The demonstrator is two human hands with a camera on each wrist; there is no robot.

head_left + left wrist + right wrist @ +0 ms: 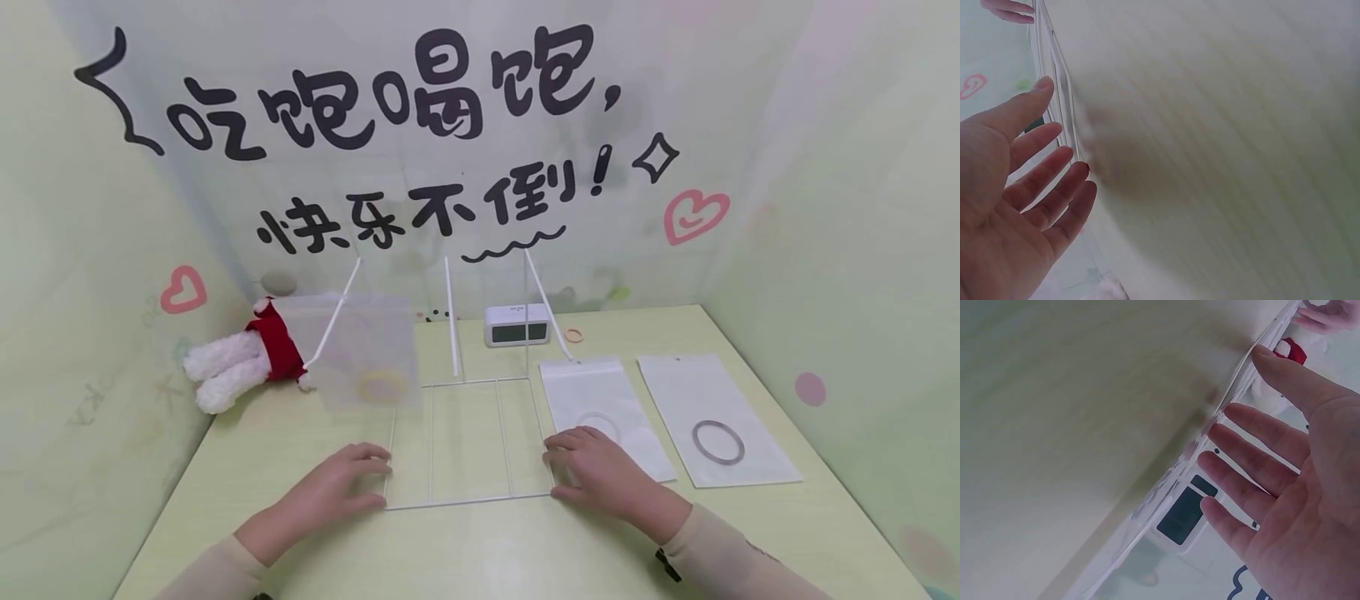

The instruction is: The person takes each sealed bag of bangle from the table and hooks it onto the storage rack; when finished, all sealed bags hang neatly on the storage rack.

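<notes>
A white wire rack stands on the table, its flat base in front and several slanted prongs rising behind. My left hand is at the base's left side, fingertips right at the wire. At the right side, my right hand has its fingertips at the wire too. Both wrist views show the left palm and right palm with fingers loosely spread, gripping nothing. A translucent bag holding a yellowish ring hangs from the left prong. Just beyond my right hand lies a clear bag with a pale bangle, partly hidden.
Farther right lies another white-backed bag with a brownish bangle. A white digital clock stands behind the rack, beside a small orange ring. A plush toy in red lies back left. Printed walls surround the table.
</notes>
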